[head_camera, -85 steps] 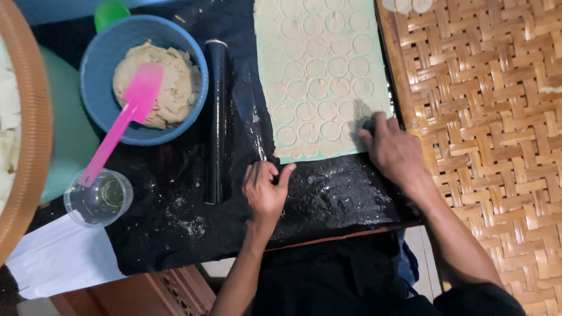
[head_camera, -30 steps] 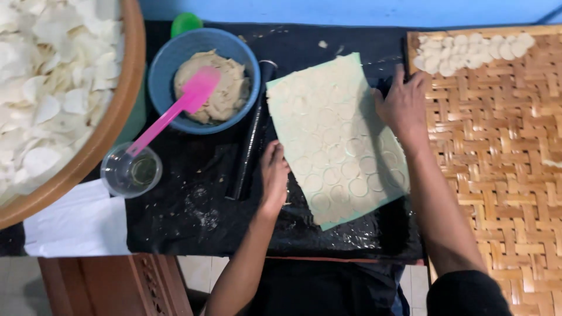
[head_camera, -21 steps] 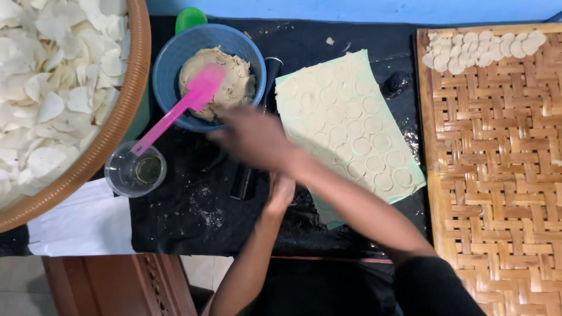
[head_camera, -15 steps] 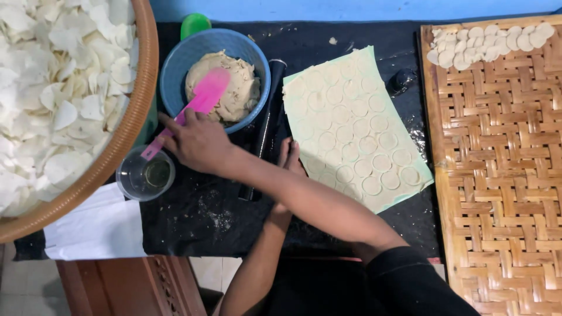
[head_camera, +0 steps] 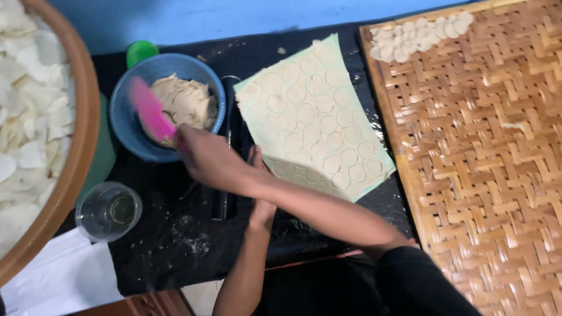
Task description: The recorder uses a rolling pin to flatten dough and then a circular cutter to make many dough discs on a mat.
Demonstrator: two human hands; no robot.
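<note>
We see the right hand (head_camera: 208, 161) crossed over to the left, closed around the pink spatula (head_camera: 149, 111), whose blade slants up-left into the blue bowl (head_camera: 132, 137) of dough (head_camera: 184, 102). The left hand (head_camera: 260, 175), mostly hidden beneath that arm, rests at the near-left edge of the dough sheet (head_camera: 313, 117); we cannot tell its grip.

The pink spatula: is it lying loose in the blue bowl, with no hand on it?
No: the right hand grips the pink spatula, reaching across the left hand to the dough in the blue bowl.

spatula (head_camera: 149, 111) pink | bowl (head_camera: 132, 131) blue | tray (head_camera: 492, 175) brown, herringbone weave | dough sheet (head_camera: 313, 120) pale, circle-marked
</note>
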